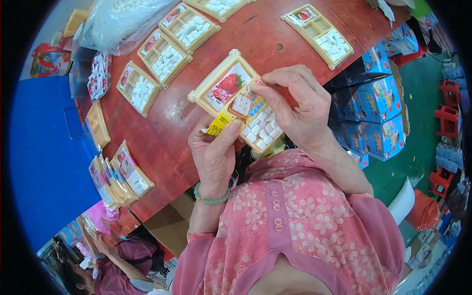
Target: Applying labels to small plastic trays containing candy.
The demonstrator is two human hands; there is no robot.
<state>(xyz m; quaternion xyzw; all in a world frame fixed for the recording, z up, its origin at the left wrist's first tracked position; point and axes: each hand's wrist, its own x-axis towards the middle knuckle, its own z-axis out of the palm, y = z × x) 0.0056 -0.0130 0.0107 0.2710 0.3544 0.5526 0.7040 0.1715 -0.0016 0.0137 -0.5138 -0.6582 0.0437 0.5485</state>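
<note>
In front of me is a beige compartment tray [216, 77], tilted at the table's near edge. A strawberry-printed packet [226, 88] fills its far section and small white blocks [259, 132] fill the near one. Across its middle lies a printed yellow-and-orange card strip [241, 105]. My left hand [215, 152] pinches the strip's yellow end between thumb and fingers, a green bead bracelet at the wrist. At the strip's other end, my right hand [300, 101] closes thumb and forefinger on its corner. The undersides of both hands' fingers are partly hidden.
Similar filled trays [169, 64] stand at the far left; another tray [322, 39] lies far right. Finished-looking packs [118, 179] lean together at the left edge near stacked strawberry packets [100, 76]. A clear bag [123, 22] holds white pieces. Blue boxes [378, 103] stand right. Another person [123, 265] works lower left.
</note>
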